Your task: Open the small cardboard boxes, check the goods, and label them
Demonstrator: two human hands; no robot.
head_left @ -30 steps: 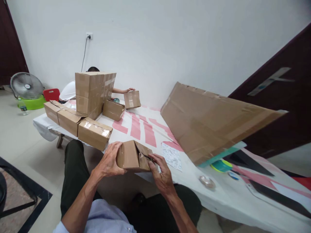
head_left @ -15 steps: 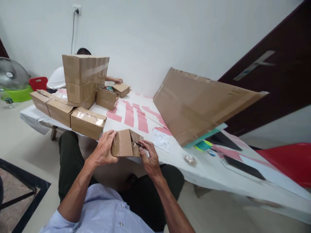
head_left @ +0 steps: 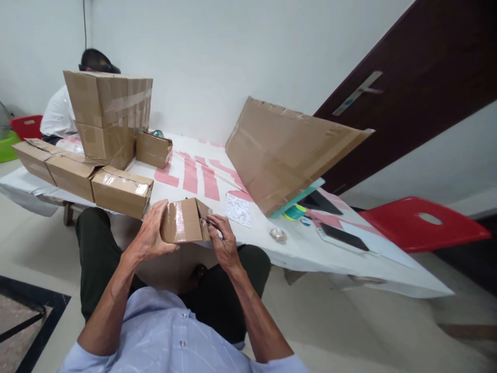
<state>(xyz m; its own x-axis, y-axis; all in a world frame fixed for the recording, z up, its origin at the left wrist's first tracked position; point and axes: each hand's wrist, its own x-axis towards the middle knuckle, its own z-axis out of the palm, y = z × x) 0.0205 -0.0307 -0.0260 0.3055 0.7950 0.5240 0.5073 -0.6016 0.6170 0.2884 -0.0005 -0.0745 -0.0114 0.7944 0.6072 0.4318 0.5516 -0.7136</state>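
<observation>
A small cardboard box [head_left: 182, 220] with shiny tape on its side is held over the front edge of the table. My left hand [head_left: 153, 233] is wrapped around its left end, thumb below and fingers on top. At the box's right end, my right hand [head_left: 223, 241] pinches a thin dark tool [head_left: 208, 220] against the creased flap. What kind of tool it is does not show clearly. Just left of my left hand stands a row of three closed cardboard boxes [head_left: 122, 191].
Stacked boxes [head_left: 112, 114] stand at the back left, with an opened box [head_left: 153, 148] beside them and a person [head_left: 58, 111] behind. A large cardboard sheet [head_left: 287, 150] leans at the right. Near it lie a tape roll [head_left: 278, 235], a patterned paper [head_left: 238, 209] and a dark tablet [head_left: 344, 237].
The view has swung right, so everything sits further left. The tool has shifted slightly at the box's flap. The other person's hand and the box by it no longer show behind the opened box.
</observation>
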